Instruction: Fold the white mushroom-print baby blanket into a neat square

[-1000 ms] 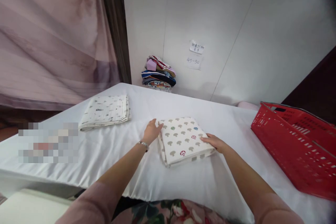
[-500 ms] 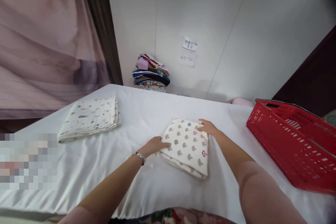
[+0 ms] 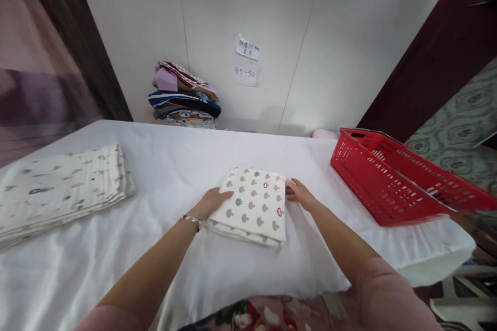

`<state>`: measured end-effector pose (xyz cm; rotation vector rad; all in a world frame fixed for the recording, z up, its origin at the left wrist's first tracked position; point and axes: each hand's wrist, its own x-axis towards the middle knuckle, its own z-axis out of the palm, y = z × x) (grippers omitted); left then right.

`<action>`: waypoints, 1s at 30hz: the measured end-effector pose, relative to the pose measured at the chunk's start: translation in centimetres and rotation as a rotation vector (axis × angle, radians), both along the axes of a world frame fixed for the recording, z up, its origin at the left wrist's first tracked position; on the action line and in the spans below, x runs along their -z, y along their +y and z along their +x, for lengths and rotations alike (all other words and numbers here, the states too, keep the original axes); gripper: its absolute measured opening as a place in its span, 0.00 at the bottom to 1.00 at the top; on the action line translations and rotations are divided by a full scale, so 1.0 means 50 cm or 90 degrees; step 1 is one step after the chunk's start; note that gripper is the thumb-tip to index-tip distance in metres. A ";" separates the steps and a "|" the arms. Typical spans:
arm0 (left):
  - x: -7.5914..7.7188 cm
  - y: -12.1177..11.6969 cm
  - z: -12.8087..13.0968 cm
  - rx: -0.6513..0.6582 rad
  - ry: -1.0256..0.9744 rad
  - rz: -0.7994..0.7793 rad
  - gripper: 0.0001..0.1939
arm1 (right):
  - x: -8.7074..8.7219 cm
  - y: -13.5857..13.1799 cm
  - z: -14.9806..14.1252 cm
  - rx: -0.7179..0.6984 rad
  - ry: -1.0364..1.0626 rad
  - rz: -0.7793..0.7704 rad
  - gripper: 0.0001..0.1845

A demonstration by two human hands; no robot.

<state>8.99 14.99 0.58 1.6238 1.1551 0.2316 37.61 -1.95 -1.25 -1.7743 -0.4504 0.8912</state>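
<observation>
A folded white cloth [image 3: 252, 204] printed with grey, green, blue and red mushrooms lies on the white-covered table in front of me. At its left edge is my left hand [image 3: 213, 201], with a bracelet on the wrist; the thumb rests on top and the other fingers go under the edge, partly hidden. Beside the right edge is my right hand [image 3: 301, 194], fingers apart and fingertips at the cloth's side, holding nothing. Further left lies a larger folded white cloth [image 3: 66, 186] with a scattered grey print, untouched by either hand.
A red plastic basket [image 3: 388, 181] with metal handles stands at the right of the table [image 3: 163, 165]. Behind the table's far edge is a stack of folded fabrics [image 3: 186, 95]. Paper signs [image 3: 247, 73] hang on the wall, and a pink curtain [image 3: 34, 67] is at left.
The view has swung to the right, showing more of the basket and the table's right end. My right hand has come off the top of the mushroom cloth to its right edge.
</observation>
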 end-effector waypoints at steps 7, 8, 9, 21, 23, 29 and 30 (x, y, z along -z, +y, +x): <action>0.014 0.020 -0.170 -0.121 0.133 0.112 0.27 | -0.001 0.012 -0.055 -0.096 0.026 0.046 0.26; 0.019 0.019 -0.198 -0.112 0.158 0.103 0.28 | -0.002 0.020 -0.066 -0.122 0.035 0.055 0.23; 0.023 0.017 -0.221 -0.098 0.185 0.101 0.30 | -0.003 0.028 -0.080 -0.145 0.043 0.063 0.19; 0.012 -0.051 -0.180 0.103 0.245 0.657 0.30 | 0.028 0.112 -0.224 -0.208 -0.235 0.096 0.17; 0.034 -0.056 -0.170 0.164 0.268 0.655 0.28 | 0.034 0.131 -0.204 -0.186 -0.214 0.063 0.17; 0.061 -0.044 -0.175 0.184 0.317 0.676 0.30 | 0.042 0.196 -0.156 -0.182 -0.278 0.030 0.15; 0.061 -0.042 -0.176 0.187 0.324 0.677 0.31 | 0.043 0.207 -0.154 -0.185 -0.303 0.030 0.15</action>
